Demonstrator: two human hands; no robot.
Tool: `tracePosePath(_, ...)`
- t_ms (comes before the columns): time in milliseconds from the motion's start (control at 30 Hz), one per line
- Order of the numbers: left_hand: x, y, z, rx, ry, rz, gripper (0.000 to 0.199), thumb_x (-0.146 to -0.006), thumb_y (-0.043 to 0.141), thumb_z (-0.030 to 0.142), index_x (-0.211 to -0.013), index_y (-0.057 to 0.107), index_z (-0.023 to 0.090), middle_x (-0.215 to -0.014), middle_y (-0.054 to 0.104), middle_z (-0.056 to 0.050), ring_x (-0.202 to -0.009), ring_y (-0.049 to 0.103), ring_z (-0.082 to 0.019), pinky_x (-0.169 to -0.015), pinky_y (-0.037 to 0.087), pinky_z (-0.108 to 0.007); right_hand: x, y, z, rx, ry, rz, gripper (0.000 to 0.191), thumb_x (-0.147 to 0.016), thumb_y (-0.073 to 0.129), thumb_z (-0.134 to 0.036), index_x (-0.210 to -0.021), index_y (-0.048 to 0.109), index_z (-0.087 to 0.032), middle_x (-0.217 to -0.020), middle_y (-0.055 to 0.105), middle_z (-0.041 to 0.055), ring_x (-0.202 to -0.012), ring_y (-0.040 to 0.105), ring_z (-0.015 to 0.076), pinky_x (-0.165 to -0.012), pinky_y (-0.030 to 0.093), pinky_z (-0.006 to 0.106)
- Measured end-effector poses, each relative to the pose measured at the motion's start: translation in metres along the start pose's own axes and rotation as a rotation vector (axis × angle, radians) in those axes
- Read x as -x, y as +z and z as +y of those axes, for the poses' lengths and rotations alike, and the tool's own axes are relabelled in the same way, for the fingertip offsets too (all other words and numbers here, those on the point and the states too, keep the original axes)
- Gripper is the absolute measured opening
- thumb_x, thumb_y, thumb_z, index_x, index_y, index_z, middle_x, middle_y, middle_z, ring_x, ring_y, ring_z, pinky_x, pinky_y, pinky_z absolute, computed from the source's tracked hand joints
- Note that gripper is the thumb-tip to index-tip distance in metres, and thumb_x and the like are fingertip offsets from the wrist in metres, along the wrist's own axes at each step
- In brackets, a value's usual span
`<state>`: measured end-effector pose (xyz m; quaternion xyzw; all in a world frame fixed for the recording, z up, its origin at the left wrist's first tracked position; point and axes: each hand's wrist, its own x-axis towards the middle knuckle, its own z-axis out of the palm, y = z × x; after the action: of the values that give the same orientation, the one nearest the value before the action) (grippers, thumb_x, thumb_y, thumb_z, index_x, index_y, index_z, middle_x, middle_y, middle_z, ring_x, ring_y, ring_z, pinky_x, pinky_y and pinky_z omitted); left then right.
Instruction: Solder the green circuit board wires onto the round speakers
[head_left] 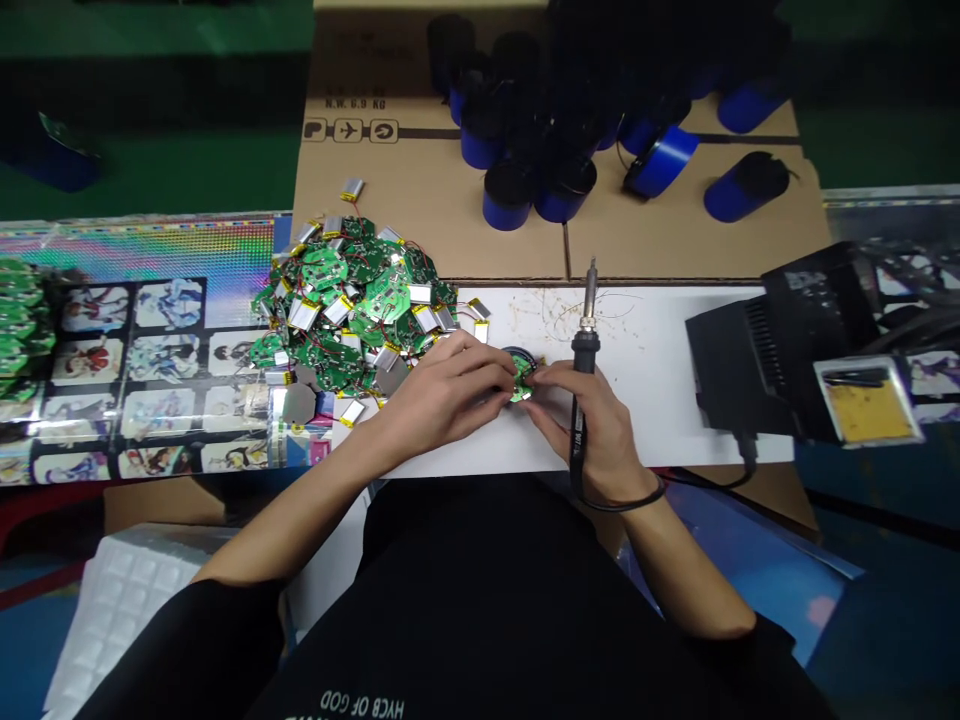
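A small green circuit board (pixel 520 378) sits in a round dark housing (pixel 517 353) at the near part of the white worktop. My left hand (pixel 457 390) comes in from the left, its curled fingers closed on the board's edge and hiding part of it. On the other side, my right hand (pixel 589 420) has its thumb and index finger at the board's right edge. A soldering iron (pixel 586 345) is tucked in that same hand, its metal tip pointing up and away from the board. Its black cord loops over my right wrist.
A heap of green circuit boards (pixel 322 270) with silver battery packs lies left. Several blue-and-black cylinders (pixel 506 195) stand on cardboard (pixel 390 210) behind. To the right are a black soldering station (pixel 731 365) and a yellow sponge tray (pixel 870 400). Wire scraps (pixel 577 312) litter the worktop.
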<state>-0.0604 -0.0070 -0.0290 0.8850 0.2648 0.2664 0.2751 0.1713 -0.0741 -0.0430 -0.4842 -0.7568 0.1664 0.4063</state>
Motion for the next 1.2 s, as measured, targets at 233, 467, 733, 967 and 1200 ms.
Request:
tracePosePath(233,-0.014,-0.013,-0.005,-0.003,0.041,-0.147,0.018,-0.110,0.056,0.028,-0.107,0.072,0.021,-0.121,0.076,-0.009,-0.106,0.064,-0.024,-0.099,0.050,-0.039,0.000,-0.002,0.004,0.012,-0.005,-0.014,0.044,-0.097,0.075,-0.014,-0.135,0.061,-0.029,-0.116,0.079,0.0062,-0.112,0.077,0.0266,-0.097,0.067,0.045)
tracePosePath(467,-0.021,-0.019,-0.004,0.016,0.050,-0.204,0.021,-0.111,0.053,0.027,-0.104,0.071,0.019,-0.117,0.076,-0.010,-0.103,0.064,-0.024,-0.097,0.050,-0.039,0.010,-0.016,-0.010,-0.142,0.157,0.048,0.026,-0.099,0.073,-0.019,-0.123,0.070,-0.027,-0.104,0.082,0.0050,-0.100,0.080,0.0244,-0.093,0.066,0.043)
tracePosePath(733,-0.020,-0.020,-0.005,0.046,0.039,-0.196,0.020,-0.111,0.052,0.024,-0.104,0.071,0.020,-0.116,0.076,-0.009,-0.106,0.067,-0.024,-0.099,0.050,-0.039,0.025,-0.047,-0.029,-0.599,0.412,0.362,0.032,-0.097,0.072,-0.048,-0.124,0.071,-0.030,-0.078,0.070,-0.0012,-0.051,0.059,0.0151,-0.036,0.041,0.026)
tracePosePath(967,-0.020,-0.019,-0.005,0.020,0.041,-0.199,0.021,-0.111,0.051,0.025,-0.104,0.071,0.020,-0.117,0.076,-0.009,-0.104,0.066,-0.024,-0.097,0.051,-0.039,0.045,-0.054,-0.034,-0.235,0.221,0.179,0.029,-0.084,0.077,-0.011,-0.110,0.075,-0.023,-0.077,0.077,0.0021,-0.054,0.072,0.0175,-0.041,0.057,0.027)
tracePosePath(1200,-0.019,-0.019,-0.005,0.020,0.019,-0.220,0.021,-0.111,0.052,0.027,-0.106,0.071,0.021,-0.121,0.076,-0.010,-0.107,0.067,-0.025,-0.100,0.051,-0.042,0.048,-0.042,-0.033,-0.104,0.174,0.143,0.030,-0.082,0.079,-0.013,-0.109,0.076,-0.025,-0.085,0.083,0.0044,-0.064,0.079,0.0221,-0.051,0.066,0.032)
